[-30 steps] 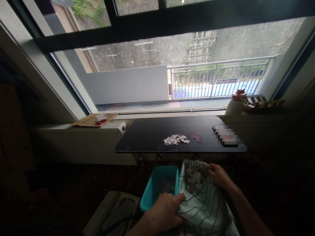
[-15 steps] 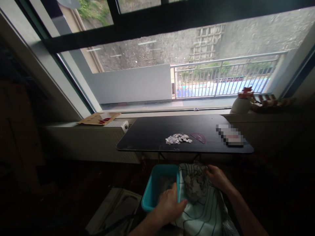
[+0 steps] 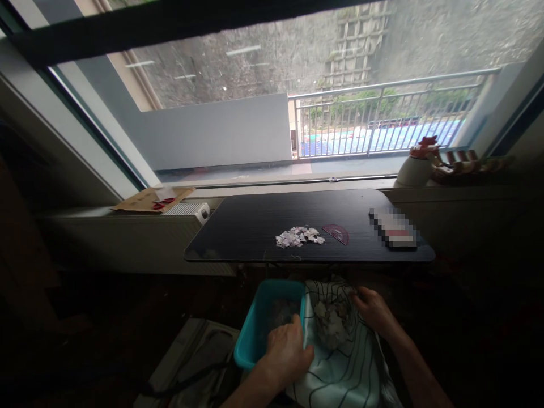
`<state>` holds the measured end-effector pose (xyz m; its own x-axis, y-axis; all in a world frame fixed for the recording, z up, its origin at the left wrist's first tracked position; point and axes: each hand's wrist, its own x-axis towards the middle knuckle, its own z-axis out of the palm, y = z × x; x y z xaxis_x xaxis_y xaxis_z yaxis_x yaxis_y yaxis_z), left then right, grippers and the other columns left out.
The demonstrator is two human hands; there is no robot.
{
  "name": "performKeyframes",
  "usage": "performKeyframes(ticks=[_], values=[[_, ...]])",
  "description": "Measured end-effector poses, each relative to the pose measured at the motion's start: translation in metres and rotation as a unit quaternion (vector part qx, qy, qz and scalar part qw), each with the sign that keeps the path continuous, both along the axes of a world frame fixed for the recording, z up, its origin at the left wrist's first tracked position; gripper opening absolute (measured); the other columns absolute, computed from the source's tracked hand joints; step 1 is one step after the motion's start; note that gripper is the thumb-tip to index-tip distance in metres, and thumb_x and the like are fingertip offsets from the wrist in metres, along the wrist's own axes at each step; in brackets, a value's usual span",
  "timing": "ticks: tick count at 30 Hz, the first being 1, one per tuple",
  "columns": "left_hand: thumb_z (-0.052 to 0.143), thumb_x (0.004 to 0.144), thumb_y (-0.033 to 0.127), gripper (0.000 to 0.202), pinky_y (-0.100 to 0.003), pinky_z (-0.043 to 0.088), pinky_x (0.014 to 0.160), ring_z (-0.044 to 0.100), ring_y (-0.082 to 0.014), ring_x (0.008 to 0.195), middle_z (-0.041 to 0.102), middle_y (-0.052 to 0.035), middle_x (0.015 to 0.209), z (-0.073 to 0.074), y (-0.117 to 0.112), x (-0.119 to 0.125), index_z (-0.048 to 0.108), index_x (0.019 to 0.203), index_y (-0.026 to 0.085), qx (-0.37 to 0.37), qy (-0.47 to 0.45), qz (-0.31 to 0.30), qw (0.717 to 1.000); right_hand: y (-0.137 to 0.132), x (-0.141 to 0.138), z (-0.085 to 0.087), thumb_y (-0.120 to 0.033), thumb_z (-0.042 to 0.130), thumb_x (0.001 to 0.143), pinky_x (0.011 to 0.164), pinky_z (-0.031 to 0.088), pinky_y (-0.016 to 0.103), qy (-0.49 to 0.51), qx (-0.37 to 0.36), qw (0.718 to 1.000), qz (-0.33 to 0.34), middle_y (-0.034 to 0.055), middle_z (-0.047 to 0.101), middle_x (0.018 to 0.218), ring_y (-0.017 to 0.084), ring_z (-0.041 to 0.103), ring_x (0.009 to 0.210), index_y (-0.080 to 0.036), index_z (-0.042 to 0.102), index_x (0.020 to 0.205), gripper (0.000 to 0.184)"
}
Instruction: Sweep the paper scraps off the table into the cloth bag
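Dark table (image 3: 246, 221) sits beyond both hands, its near edge just past the teal bin and cloth. On it: loose pile of pale scraps (image 3: 298, 237) ahead of the left hand, pinkish protractor (image 3: 336, 233) just right of that, pixelated slab (image 3: 394, 228) ahead of the right hand. Farther off, ahead-left of the left hand: radiator (image 3: 127, 241), brown paper sheet (image 3: 131, 201) and red-handled item (image 3: 164, 203) above it. White pot (image 3: 412, 170) on the sill, ahead-right of the right hand. Pale flat case (image 3: 193, 345) on the floor, left of the left hand.

In the way: left hand (image 3: 284, 352) hides the near right part of the teal bin (image 3: 247, 328). Thumb stands apart from the fingers; can't tell if it holds anything or touches the rim. Right hand (image 3: 374, 309) pinches the upper right edge of the striped cloth (image 3: 340, 371). Cloth lies left of and below that hand, right beside the bin; the left thumb is at its left side.

Cloth: pale green-white, thin dark lines, rumpled, sagging into a pocket. Grey-beige scraps (image 3: 334, 328) heaped in it, between the hands. Bin contents dim, unclear.
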<state>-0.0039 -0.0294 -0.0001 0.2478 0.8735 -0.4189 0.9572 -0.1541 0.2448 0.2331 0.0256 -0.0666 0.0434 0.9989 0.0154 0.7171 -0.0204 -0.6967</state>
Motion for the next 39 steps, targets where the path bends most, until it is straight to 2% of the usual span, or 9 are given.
performKeyframes(ticks=[9,15,18,20,23,27,31,35,39], values=[[0.04,0.082,0.022,0.049,-0.035,0.041,0.082,0.057,-0.0274,0.097,0.063,-0.0148,0.1,-0.001,0.0,-0.004,0.042,0.128,0.005,0.012,0.008,0.018,1.0,0.011,0.001,0.002,-0.039,0.04,0.082,0.068,0.045,0.029,0.015,-0.038,0.998,0.039,0.0108,0.07,0.08,0.023,0.063,0.074,-0.014,0.067,0.083,0.037],[0.04,0.082,0.021,0.047,-0.036,0.044,0.079,0.059,-0.0284,0.091,0.064,-0.0152,0.095,-0.007,0.006,-0.004,0.046,0.126,0.004,-0.016,0.001,0.019,1.0,0.019,0.002,-0.007,-0.037,0.047,0.078,0.087,0.044,0.033,0.066,-0.084,0.994,0.027,0.0118,0.07,0.103,0.028,0.062,0.101,-0.013,0.066,0.106,0.041],[0.04,0.084,0.021,0.066,-0.037,0.044,0.083,0.059,-0.0273,0.094,0.061,-0.0198,0.108,-0.018,0.001,-0.002,0.017,0.143,0.0,-0.023,0.007,0.014,1.0,0.025,0.001,-0.011,-0.036,0.047,0.079,0.088,0.044,0.033,0.056,-0.131,0.989,0.038,0.0103,0.071,0.103,0.028,0.062,0.103,-0.016,0.065,0.112,0.042],[0.044,0.083,0.024,0.075,-0.036,0.042,0.089,0.053,-0.0276,0.107,0.04,-0.0245,0.135,-0.023,-0.003,-0.002,0.008,0.146,0.004,0.004,-0.006,0.012,1.0,0.028,0.0,-0.011,-0.036,0.047,0.08,0.09,0.042,0.034,0.046,-0.139,0.988,0.041,0.0106,0.071,0.103,0.029,0.061,0.105,-0.017,0.065,0.113,0.042],[0.048,0.082,0.027,0.072,-0.037,0.04,0.093,0.042,-0.0305,0.121,0.019,-0.0193,0.149,-0.026,-0.007,-0.003,0.018,0.146,0.014,0.011,-0.017,-0.004,1.0,0.031,-0.004,-0.01,-0.035,0.047,0.081,0.092,0.041,0.034,0.038,-0.135,0.989,0.05,0.0111,0.07,0.104,0.029,0.059,0.109,-0.018,0.066,0.111,0.04],[0.051,0.082,0.032,0.063,-0.043,0.032,0.102,0.024,-0.0343,0.132,0.017,-0.0178,0.15,-0.025,-0.007,-0.009,0.035,0.139,0.012,0.032,-0.037,-0.036,0.998,0.028,-0.004,-0.008,-0.033,0.046,0.081,0.092,0.041,0.034,0.032,-0.115,0.992,0.047,0.0117,0.07,0.105,0.028,0.059,0.109,-0.017,0.067,0.11,0.039],[0.059,0.079,0.043,0.069,-0.046,0.021,0.107,0.01,-0.0339,0.136,0.012,-0.0117,0.152,-0.02,-0.01,-0.02,0.037,0.138,0.015,0.068,-0.102,-0.135,0.983,0.023,0.001,-0.008,-0.034,0.044,0.082,0.092,0.042,0.035,0.032,-0.114,0.991,0.054,0.0107,0.071,0.103,0.028,0.061,0.105,-0.017,0.065,0.113,0.042],[0.066,0.069,0.058,0.075,-0.052,0.021,0.105,0.019,-0.0383,0.131,0.021,-0.0071,0.15,-0.011,-0.012,-0.028,0.045,0.132,0.023,0.046,-0.089,-0.166,0.981,0.022,0.003,-0.01,-0.034,0.045,0.081,0.09,0.043,0.035,0.05,-0.107,0.992,0.046,0.0121,0.07,0.106,0.028,0.061,0.103,-0.014,0.065,0.112,0.043],[0.067,0.074,0.038,0.048,-0.045,0.039,0.092,0.046,-0.0308,0.109,0.041,-0.0085,0.138,-0.005,-0.01,-0.024,0.054,0.117,0.022,0.02,-0.04,-0.224,0.974,0.022,0.001,-0.011,-0.035,0.045,0.081,0.088,0.044,0.036,0.05,-0.089,0.993,0.052,0.0127,0.071,0.102,0.028,0.063,0.099,-0.012,0.067,0.109,0.042]])
